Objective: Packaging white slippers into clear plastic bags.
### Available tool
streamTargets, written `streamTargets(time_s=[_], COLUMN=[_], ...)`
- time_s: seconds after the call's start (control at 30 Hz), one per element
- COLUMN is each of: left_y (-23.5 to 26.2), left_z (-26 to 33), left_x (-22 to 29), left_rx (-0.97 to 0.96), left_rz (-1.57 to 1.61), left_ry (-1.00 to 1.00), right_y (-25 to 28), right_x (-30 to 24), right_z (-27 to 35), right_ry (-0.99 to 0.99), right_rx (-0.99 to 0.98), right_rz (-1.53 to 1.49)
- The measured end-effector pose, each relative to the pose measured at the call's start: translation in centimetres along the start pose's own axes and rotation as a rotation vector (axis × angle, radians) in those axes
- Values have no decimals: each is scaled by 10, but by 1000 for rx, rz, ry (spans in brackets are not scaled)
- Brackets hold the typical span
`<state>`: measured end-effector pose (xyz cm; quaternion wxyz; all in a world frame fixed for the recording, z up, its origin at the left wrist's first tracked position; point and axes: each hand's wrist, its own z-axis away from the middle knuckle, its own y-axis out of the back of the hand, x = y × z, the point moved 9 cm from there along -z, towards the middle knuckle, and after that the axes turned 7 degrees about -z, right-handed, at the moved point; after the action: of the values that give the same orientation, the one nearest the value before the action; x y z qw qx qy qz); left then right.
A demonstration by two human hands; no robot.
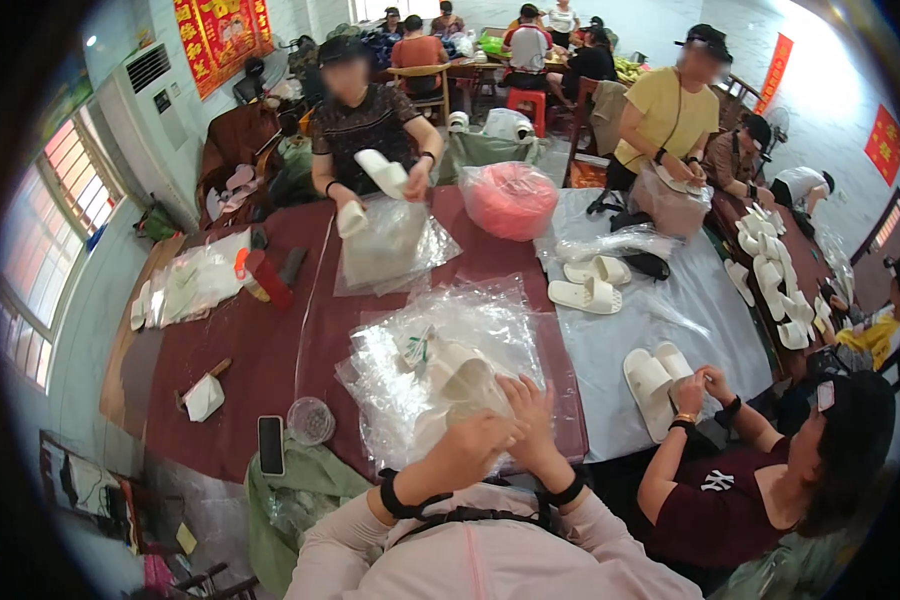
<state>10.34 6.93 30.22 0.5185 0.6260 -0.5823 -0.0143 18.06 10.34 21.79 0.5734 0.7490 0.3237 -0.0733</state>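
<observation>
While the left hand (pixel 475 440) and right hand (pixel 530 415) meet with fingers clenched on a white slipper (pixel 465 385) in a clear plastic bag (pixel 440 345), its long axis runs toward 11 o'clock on the maroon worktop (pixel 270 340). At 9 o'clock lie a phone (pixel 271 444) and a round lid (pixel 311 420); at 1 o'clock, a pink bundle (pixel 510 198).

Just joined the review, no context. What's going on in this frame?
A person at a dark red table has both hands on a clear plastic bag with a white slipper in it: left hand low on the bag, right hand beside it. Opposite, another person holds a white slipper over a bag. To the right, a co-worker handles a slipper pair. A phone lies near the table's edge.
</observation>
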Motion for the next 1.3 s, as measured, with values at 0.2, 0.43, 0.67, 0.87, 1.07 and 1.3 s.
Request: streamTargets(time_s=[0.2,0.43,0.67,0.87,1.07,1.3], left_y=[-10,-35,-70,-66,-26,19], left_z=[27,201,449,510,533,641], left_x=[-1,-104,-104,-81,-36,10], left_rx=[55,-463,-466,-128,-20,211], left_rz=[132,-402,-592,-365,-996,-681], left_ry=[145,891,1316,1420,1397,2158], right_y=[24,41,40,-15,-74,-134], right_x=[25,27,-24,-95,-206,-333], right_z=[20,36,39,33,58,112], right_ry=[25,-1,138,207,482,927], right_rx=[160,330,329,58,-91,-403], right_rz=[-144,-4,-315,-486,-693,-578])
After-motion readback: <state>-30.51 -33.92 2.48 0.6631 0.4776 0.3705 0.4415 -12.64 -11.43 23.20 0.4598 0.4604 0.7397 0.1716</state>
